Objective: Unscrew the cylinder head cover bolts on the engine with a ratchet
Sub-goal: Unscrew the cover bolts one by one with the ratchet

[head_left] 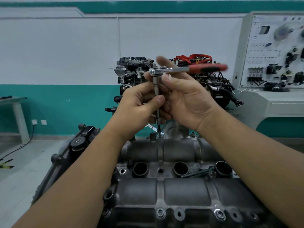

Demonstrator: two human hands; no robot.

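A person's left hand point(141, 102) pinches the ratchet's point(187, 69) thin steel extension point(156, 96) mid-shaft above the cylinder head cover point(181, 191), while the right hand point(184, 94), fingers loosely curled, steadies its chrome head; rigid, slick, probably top-heavy, it seems best swung by the red handle.

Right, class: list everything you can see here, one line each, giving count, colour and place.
Cylinder head cover: one, grey, bottom centre.
Ratchet: one, chrome with red handle, raised at centre.
Extension bar: one, silver, hanging from the ratchet head.
Loose bolts: a few, dark, lying on the cover.
Background engines: two, behind the hands.
Training panel: one, pale grey, right.
Table: one, grey, left.
Left hand: grips the bar.
Right hand: fingers at the ratchet head.
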